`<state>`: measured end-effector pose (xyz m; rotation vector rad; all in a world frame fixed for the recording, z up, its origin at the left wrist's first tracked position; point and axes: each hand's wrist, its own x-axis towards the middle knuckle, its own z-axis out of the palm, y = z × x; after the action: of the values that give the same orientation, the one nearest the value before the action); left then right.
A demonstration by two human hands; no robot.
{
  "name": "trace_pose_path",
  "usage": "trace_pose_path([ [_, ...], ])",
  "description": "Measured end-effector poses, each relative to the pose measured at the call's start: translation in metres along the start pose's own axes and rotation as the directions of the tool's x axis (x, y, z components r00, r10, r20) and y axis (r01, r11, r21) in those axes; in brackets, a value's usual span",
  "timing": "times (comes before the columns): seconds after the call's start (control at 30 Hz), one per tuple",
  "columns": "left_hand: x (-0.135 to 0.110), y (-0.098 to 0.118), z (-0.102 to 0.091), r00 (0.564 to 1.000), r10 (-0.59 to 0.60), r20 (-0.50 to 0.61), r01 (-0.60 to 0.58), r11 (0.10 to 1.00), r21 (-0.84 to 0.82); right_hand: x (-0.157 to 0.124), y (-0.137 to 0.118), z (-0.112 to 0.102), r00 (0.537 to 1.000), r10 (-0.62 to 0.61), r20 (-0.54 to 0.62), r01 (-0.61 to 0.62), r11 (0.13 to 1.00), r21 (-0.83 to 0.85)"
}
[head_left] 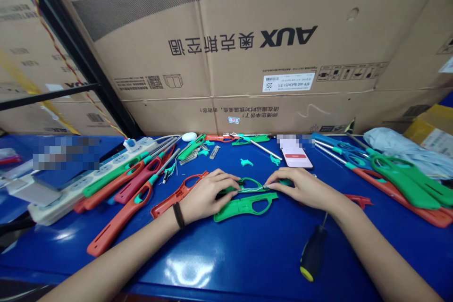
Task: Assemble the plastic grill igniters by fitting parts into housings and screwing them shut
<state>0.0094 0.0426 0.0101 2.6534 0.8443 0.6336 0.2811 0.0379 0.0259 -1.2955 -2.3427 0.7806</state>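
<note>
My left hand (211,194) is closed, thumb and fingers gripping a green lighter casing half (252,180) that has thin pale wires (250,189) running along it. At the other end of that casing, my right hand (300,188) pinches a small part by the wires; its exact shape is hidden by the fingertips. A second green casing half (244,208), inner side up, lies just below on the blue table. Partly behind my left hand rests a red casing half (177,197). Under my right wrist are a red piece (359,200) and a black-and-yellow screwdriver (313,252).
Several long-necked lighters (120,222) lie left beside a white power strip (90,186). More lighters (403,184) are piled right. A phone (294,153), teal triggers (247,163) and metal parts (214,152) sit farther back. A large cardboard box (230,75) stands behind the blue table (247,264).
</note>
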Motion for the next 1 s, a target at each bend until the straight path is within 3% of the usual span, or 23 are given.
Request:
trace_pose_path([
  [0.37, -0.0003, -0.0002, 0.0, 1.0, -0.004, 0.004, 0.004, 1.0, 0.001, 0.0004, 0.002, 0.0007, 1.0, -0.019, -0.017, 0.018, 1.0, -0.004],
  [1.0, 0.0004, 0.001, 0.0001, 1.0, -0.007, 0.002, 0.007, 1.0, 0.006, 0.0023, -0.0048, 0.0042, 0.999, -0.016, -0.042, 0.009, 0.985, -0.172],
])
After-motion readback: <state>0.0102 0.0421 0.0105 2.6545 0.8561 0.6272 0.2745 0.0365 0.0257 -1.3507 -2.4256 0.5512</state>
